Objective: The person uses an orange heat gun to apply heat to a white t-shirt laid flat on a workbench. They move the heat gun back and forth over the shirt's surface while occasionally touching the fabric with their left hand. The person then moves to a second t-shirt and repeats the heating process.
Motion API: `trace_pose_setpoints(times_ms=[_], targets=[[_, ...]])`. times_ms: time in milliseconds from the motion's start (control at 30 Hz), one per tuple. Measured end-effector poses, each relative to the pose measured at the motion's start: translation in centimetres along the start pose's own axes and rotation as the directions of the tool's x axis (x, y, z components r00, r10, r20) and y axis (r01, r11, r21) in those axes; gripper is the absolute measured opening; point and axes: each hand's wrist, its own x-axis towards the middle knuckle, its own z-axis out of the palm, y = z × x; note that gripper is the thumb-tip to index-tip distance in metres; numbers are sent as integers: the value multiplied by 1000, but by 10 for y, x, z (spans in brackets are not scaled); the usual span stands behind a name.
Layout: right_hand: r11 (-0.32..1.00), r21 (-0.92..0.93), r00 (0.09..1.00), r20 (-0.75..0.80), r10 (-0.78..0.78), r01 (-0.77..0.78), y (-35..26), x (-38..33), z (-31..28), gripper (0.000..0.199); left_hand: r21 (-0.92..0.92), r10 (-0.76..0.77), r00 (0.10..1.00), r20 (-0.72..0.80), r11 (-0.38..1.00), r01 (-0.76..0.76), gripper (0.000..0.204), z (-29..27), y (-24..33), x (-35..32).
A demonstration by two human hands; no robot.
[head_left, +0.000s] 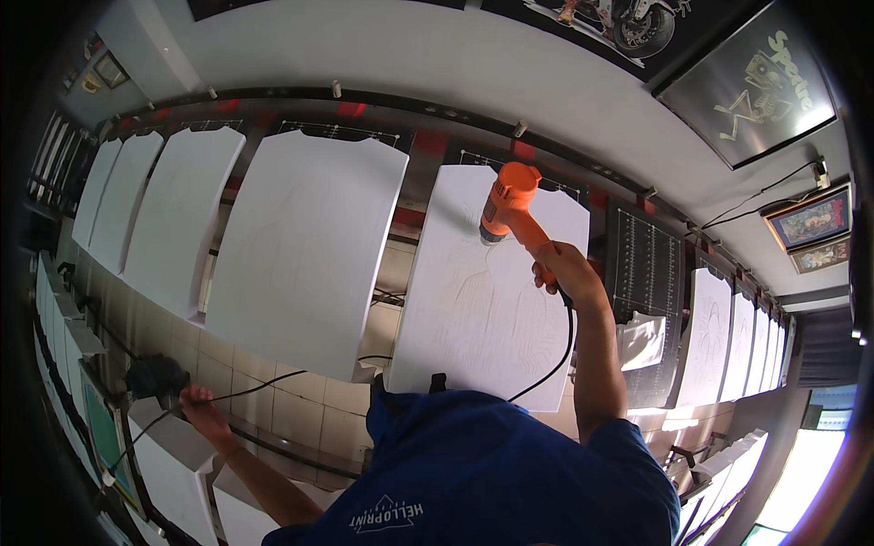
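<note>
The orange heat gun [506, 206] is a rigid plastic-bodied tool, judged light enough for 1 hand and not fragile. Its barrel end should be treated as hot. The correct hold is the pistol handle, which slopes down and right from the body. The right hand [557, 270] is closed around that handle.

The tool's long axis runs from the handle up and left to the body. The nozzle points down toward the white garment [482, 300] stretched on a platen directly below the heat gun, close to its upper area. That fabric is soft and thin, and carries a faint printed pattern.

A black power cord [553, 359] hangs from the handle base, curving down below the heat gun. It is flexible and may snag.

Far down and left of the heat gun, the left hand [202, 407] is closed on a second black cable [246, 389] beside a dark device [155, 375]. More white garments [305, 246] lie on platens left of the heat gun.
</note>
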Motion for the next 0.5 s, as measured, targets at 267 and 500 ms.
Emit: trace_pose_setpoints(times_ms=[267,500], targets=[[998,-36,998,-19,-54,53,3,-9,9,26,459,188,928,-322,888,-21,34,67,57,13],[995,-73,997,42,-57,60,-5,11,16,23,804,-412,889,197,587,93,39,251,73,-41]])
